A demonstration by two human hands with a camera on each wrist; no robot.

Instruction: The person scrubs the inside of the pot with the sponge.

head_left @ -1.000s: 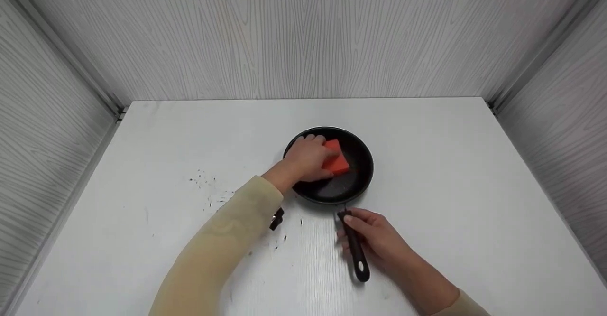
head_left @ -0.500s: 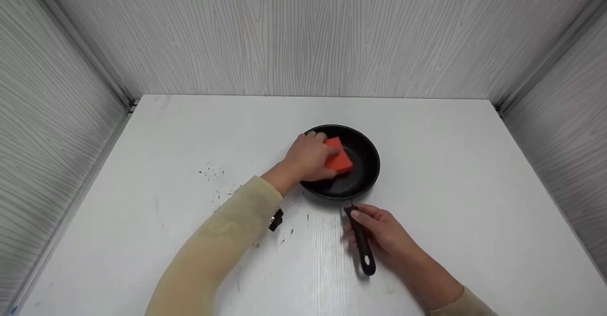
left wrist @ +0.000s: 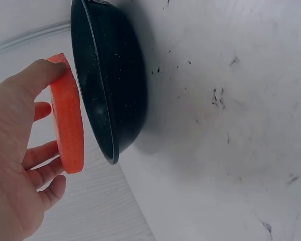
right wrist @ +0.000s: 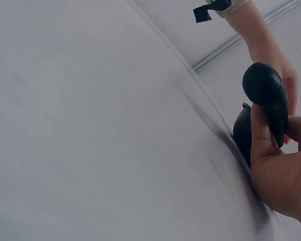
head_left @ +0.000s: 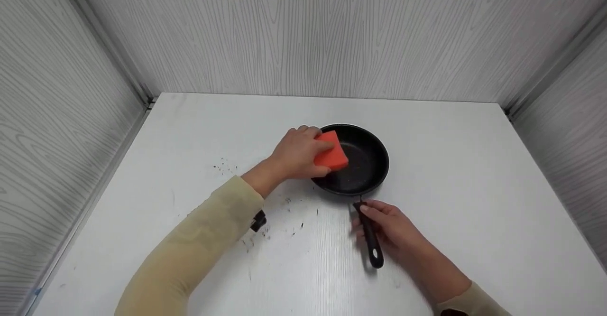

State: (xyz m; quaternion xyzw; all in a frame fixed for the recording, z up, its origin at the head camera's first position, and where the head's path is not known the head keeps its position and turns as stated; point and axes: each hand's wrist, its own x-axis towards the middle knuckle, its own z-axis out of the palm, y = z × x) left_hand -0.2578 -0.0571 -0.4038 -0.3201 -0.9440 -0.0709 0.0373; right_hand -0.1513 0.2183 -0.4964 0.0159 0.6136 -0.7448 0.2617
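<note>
A black frying pan (head_left: 370, 164) rests on the white table, its handle (head_left: 373, 242) toward me. My left hand (head_left: 296, 154) grips an orange sponge (head_left: 337, 157) over the pan's left rim. In the left wrist view the sponge (left wrist: 70, 125) is raised, with a gap between it and the pan (left wrist: 125, 85); thumb and fingers hold its edges. My right hand (head_left: 393, 228) pinches the pan handle near its pan end, thumb on top. The right wrist view shows the handle's rounded end (right wrist: 261, 83) between thumb and fingers of the right hand (right wrist: 281, 175).
Dark crumbs and smudges (head_left: 225, 166) lie scattered on the table (head_left: 450, 188), left of and in front of the pan. Grey wood-grain panels (head_left: 308, 36) stand at the back and both sides. A black wrist device (head_left: 258, 221) shows beside the left sleeve.
My left hand has lifted the sponge from the pan's inside and moved left toward its rim, uncovering more of the bottom. The right hand keeps its hold on the handle. The head view has shifted slightly.
</note>
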